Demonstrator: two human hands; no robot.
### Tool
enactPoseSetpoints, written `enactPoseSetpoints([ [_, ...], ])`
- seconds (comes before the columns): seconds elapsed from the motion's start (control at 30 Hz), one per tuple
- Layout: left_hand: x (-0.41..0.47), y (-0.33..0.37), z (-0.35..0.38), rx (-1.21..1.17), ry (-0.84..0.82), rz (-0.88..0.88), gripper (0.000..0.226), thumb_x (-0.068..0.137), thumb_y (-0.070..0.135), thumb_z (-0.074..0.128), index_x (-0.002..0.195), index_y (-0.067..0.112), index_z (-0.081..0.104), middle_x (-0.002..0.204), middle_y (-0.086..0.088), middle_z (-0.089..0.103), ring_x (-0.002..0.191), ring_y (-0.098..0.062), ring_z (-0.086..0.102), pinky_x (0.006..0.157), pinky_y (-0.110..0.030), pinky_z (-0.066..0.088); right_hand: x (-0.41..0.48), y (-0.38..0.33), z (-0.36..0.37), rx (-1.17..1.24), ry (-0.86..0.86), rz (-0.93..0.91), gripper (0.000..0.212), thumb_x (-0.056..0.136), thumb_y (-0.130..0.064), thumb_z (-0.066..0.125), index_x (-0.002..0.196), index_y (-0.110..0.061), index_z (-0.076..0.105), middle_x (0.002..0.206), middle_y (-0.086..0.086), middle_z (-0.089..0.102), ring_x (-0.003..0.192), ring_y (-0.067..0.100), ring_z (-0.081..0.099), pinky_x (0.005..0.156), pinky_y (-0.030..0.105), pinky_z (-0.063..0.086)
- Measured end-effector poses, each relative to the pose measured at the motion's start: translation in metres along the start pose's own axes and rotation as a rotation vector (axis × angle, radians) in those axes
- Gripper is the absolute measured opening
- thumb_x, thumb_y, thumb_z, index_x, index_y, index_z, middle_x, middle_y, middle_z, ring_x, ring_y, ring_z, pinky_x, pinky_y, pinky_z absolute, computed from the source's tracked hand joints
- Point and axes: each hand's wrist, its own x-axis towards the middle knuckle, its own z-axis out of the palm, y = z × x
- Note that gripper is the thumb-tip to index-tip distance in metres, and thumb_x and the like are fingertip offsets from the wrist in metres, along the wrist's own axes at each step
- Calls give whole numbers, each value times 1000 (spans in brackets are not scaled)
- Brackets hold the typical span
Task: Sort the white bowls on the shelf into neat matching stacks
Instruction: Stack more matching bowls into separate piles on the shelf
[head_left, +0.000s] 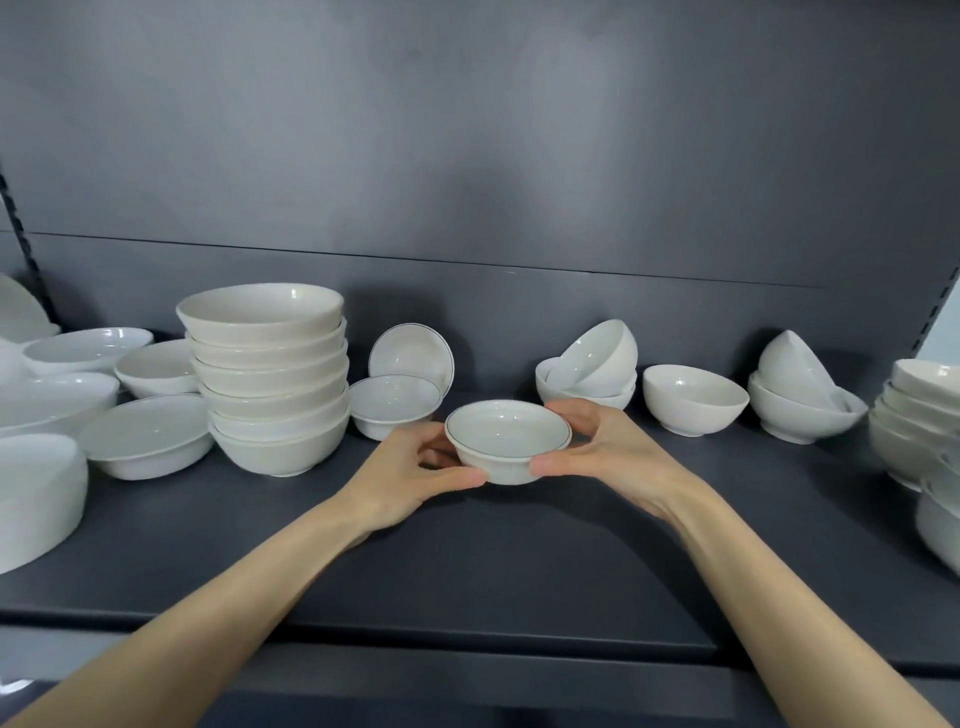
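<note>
Head view: at the middle of the frame both hands hold the held bowl (508, 434), a small one with a thin dark rim line, upright and empty, low over the shelf (467, 561); I cannot tell whether it touches. The left hand (410, 478) and right hand (608, 447) curl their fingers (571, 414) round its opposite sides. The matching bowl (394, 399) sits empty just upper left, nearer the left hand, with a leaning bowl (410, 356) on edge behind it.
</note>
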Motion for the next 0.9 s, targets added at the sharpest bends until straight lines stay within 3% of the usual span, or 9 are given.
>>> enactPoseSetpoints([
  [0.17,3,-6,2,2,93,-104,41,62,9,88,98,11,68,86,0,75,71,-1,68,68,-12,50,6,6,-2,-17,-72,32,45,69,-5,83,96,-31,58,100,-14,67,86,4,68,90,23,51],
  [0.33,6,-14,2,172,107,-113,41,59,23,90,93,15,69,66,11,65,58,-2,57,66,-16,48,12,16,-1,-59,-91,64,60,56,-20,88,109,-26,59,110,-6,70,101,14,67,97,34,50],
  [0.47,5,-17,1,216,109,-76,37,63,25,88,95,18,71,70,11,62,57,1,51,63,-9,44,14,22,-1,-58,-77,87,63,59,-13,90,109,-29,55,115,-8,66,103,10,66,98,35,50],
  [0.57,6,-19,-2,202,124,-81,39,63,24,88,98,20,71,79,6,68,62,0,55,67,-10,46,14,22,0,-55,-88,76,70,54,-22,91,115,-27,57,116,-9,67,105,9,65,100,37,49],
  [0.77,8,-21,-3,200,132,-107,42,61,25,89,98,22,69,82,6,69,66,-2,59,71,-15,47,14,19,2,-65,-131,52,54,66,-19,87,113,-25,62,114,-7,68,108,13,64,102,36,48],
  [0.9,5,-18,-5,202,150,-97,45,58,24,91,97,26,67,89,4,70,75,-7,62,77,-19,50,11,13,0,-127,-157,81,39,73,-19,82,101,-31,57,105,-12,66,101,6,64,96,23,49],
])
